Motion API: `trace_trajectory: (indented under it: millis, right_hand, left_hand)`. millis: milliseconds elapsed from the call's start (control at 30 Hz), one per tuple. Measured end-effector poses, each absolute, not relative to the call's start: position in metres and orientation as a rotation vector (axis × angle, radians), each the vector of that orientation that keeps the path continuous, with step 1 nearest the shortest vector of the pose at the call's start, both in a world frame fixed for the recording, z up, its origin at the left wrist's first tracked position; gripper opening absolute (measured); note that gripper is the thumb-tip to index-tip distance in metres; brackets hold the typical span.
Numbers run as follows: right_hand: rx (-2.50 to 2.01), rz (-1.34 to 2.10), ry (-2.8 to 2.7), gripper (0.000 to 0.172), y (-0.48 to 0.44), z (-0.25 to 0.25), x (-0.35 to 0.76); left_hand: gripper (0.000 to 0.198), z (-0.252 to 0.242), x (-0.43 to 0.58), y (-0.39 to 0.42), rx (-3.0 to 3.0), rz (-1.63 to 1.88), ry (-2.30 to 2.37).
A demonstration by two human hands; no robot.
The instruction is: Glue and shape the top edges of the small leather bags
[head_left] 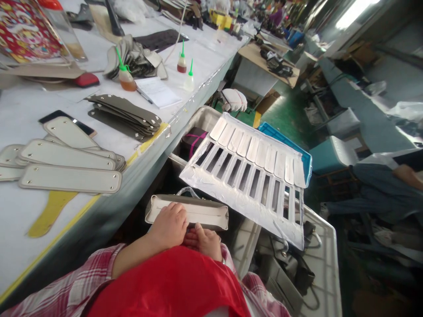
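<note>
In front of my body sits a dark grey-olive handbag (214, 212) with a cream panel facing up and a pale handle loop at its far side. My left hand (170, 225) lies over the panel's left half, its fingers curled down on it. Beside it, my right hand (206, 243) is at the bag's near edge, thumb up at the rim and fingers bent below. The palm sides of both hands are hidden. To the left, cream oblong pieces with metal studs (69, 176) are piled on the table, near a stack of dark olive pieces (124, 115).
A white slotted board (231, 189) with a row of cream strips rests across a white crate (332, 255) holding dark bags. On the table (211, 46) are green-tipped bottles (127, 81), a notepad (158, 91) and a phone (68, 121). A person's arm (408, 176) shows far right.
</note>
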State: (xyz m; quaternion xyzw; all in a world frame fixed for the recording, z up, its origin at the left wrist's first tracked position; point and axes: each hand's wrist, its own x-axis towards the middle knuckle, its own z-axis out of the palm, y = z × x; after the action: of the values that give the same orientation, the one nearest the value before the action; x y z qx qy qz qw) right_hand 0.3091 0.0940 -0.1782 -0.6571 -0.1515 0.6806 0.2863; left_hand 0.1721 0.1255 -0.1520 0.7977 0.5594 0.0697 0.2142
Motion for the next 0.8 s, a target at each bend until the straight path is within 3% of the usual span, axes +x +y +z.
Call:
trace_trajectory:
  millis: [167, 433, 600, 800]
  right_hand:
    - [-1.753, 1.79, -0.379, 0.042, 0.093, -0.184, 0.303]
    - [-1.8, 1.815, -0.372, 0.046, 0.096, -0.183, 0.295]
    - [-1.751, 1.855, -0.33, 0.043, 0.096, -0.179, 0.292]
    - [-1.676, 1.887, -0.345, 0.044, 0.095, -0.179, 0.29]
  left_hand:
    - [0.002, -0.147, 0.163, 0.13, 2.126, 0.236, 1.519]
    - [0.011, -0.15, 0.105, 0.123, 2.389, 0.48, 1.446]
    - [0.016, -0.172, 0.086, 0.114, 2.071, 0.648, 1.485]
    - [0.017, -0.167, 0.088, 0.114, 1.867, 0.596, 1.449]
